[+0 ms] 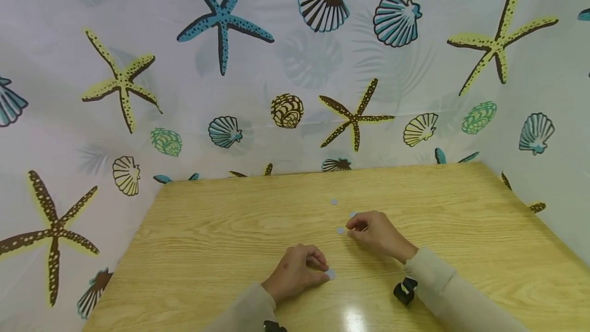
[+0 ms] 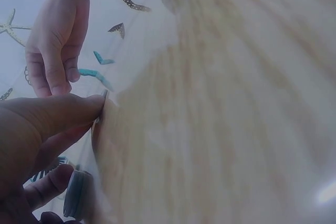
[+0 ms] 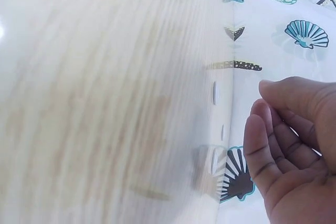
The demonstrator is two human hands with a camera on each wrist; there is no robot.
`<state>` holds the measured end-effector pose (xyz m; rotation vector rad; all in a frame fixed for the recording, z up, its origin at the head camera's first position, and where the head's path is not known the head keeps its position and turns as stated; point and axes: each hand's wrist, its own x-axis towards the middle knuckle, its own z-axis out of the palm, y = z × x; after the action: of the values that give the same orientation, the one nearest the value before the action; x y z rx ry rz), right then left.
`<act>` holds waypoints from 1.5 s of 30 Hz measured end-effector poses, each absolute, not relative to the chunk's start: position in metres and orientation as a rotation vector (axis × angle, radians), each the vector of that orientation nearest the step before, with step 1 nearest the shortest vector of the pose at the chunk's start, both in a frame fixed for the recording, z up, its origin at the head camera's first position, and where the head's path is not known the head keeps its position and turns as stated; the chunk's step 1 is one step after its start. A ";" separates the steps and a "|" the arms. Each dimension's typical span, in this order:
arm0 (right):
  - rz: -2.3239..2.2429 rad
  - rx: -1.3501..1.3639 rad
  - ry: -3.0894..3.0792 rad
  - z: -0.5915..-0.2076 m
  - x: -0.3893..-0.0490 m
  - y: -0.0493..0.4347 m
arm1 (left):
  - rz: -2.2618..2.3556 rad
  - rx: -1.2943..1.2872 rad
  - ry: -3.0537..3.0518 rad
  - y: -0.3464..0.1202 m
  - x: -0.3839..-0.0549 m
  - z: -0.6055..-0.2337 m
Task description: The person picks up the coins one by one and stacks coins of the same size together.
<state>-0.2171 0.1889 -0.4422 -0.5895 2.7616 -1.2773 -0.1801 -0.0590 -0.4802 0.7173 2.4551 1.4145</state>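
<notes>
My left hand (image 1: 297,273) pinches a small pale disc (image 1: 330,274) between thumb and finger, low over the wooden table. In the left wrist view the disc (image 2: 104,94) shows edge-on at the thumb tip; a thick dark grey rounded thing (image 2: 79,195) appears beside the lower fingers. My right hand (image 1: 378,232) hovers farther forward, its fingers loosely bent, with nothing visible between them. Just left of its fingertips is one pale disc (image 1: 340,230); a second disc (image 1: 353,214) lies partly behind the hand. A third disc (image 1: 334,202) lies farther back.
The light wooden table (image 1: 221,224) reaches back to a white cloth (image 1: 258,91) printed with starfish and shells. This cloth also runs along both sides. A small black device (image 1: 404,293) is strapped at the right wrist.
</notes>
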 end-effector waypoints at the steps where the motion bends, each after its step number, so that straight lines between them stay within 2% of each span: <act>1: -1.281 -0.588 2.763 -0.442 -0.218 0.189 | 1.415 0.721 2.456 -0.059 -0.180 -0.480; 45: -1.251 -0.476 2.863 -0.459 -0.251 0.203 | 1.408 0.684 2.456 -0.059 -0.178 -0.477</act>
<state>-0.2507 0.2030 -0.4592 -0.4764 2.8626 -1.2512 -0.1780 -0.0590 -0.4765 0.6840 2.4557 1.4081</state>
